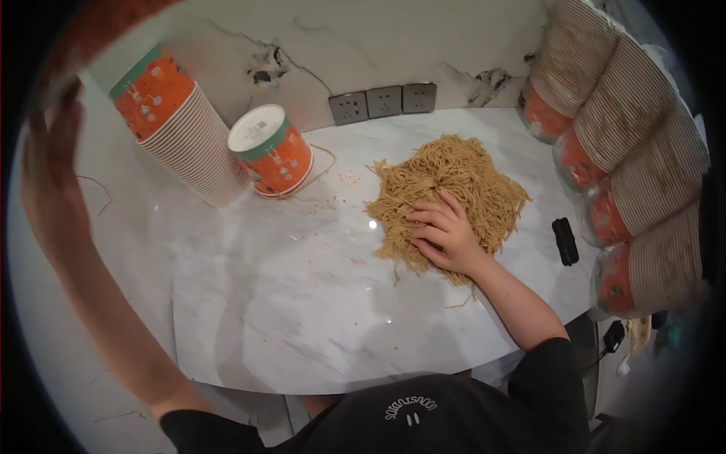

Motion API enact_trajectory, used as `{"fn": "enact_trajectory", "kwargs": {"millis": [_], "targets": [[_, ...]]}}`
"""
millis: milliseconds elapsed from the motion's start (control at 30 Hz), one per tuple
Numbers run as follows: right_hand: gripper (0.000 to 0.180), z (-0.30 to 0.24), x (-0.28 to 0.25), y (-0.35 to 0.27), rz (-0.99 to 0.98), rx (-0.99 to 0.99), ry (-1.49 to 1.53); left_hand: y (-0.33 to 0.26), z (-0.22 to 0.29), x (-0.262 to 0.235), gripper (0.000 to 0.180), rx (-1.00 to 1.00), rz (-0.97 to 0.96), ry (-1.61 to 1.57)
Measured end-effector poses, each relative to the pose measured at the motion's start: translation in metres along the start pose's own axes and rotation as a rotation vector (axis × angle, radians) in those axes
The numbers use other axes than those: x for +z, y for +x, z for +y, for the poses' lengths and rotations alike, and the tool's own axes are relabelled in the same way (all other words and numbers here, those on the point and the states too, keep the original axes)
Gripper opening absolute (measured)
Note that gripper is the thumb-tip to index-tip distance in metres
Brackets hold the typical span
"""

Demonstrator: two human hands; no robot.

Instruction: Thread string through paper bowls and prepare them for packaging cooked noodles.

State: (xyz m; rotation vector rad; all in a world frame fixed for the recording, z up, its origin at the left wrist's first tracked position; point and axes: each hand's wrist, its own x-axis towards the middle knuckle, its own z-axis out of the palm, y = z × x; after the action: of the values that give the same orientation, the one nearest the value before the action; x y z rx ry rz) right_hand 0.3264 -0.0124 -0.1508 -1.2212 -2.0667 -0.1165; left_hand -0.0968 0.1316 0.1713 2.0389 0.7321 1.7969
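A broad heap of thin tan strands, string- or noodle-like (484,178), lies loose toward the right of the table. My right hand (450,234) rests on its near side, palm down, with fingers apart and slightly bent among the strands. At the far left, my left hand (57,181) is raised, its fingers pointing upward and blurred. They are close to a blurred orange shape (102,30) at the top left edge; whether they touch it is unclear. Right of that hand is a tall leaning stack of orange and green paper tubs (193,140).
An upside-down paper tub (272,159) stands beside the stack, a thin yellow loop next to it. Several bagged tub stacks (612,212) line the right edge. A small black object (564,242) lies near them. Wall sockets (384,102) sit behind the marbled white table (302,303), which has coloured specks.
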Motion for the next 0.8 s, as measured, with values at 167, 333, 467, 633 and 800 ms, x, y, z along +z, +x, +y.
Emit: {"fn": "enact_trajectory", "kwargs": {"millis": [167,333,467,633,800], "targets": [[0.011,0.001,-0.005,-0.001,0.079,0.028,0.159,-0.217,-0.031,0.053,0.046,-0.802,-0.092,-0.563],[0.006,-0.02,-0.017,0.022,0.185,0.526,0.561,-0.338,-0.026,0.074,0.05,-1.312,-0.01,-0.941],[0.015,-0.017,-0.069,0.095,0.295,0.578,0.832,-0.362,-0.018,0.07,0.052,-1.506,-0.018,-1.077],[0.018,-0.081,-0.135,0.182,0.484,0.029,0.715,-0.361,-0.007,0.075,0.051,-1.58,0.034,-1.12],[0.015,-0.134,-0.139,0.184,0.369,0.048,0.593,-0.374,-0.006,0.075,0.048,-1.561,0.085,-1.277]]}}
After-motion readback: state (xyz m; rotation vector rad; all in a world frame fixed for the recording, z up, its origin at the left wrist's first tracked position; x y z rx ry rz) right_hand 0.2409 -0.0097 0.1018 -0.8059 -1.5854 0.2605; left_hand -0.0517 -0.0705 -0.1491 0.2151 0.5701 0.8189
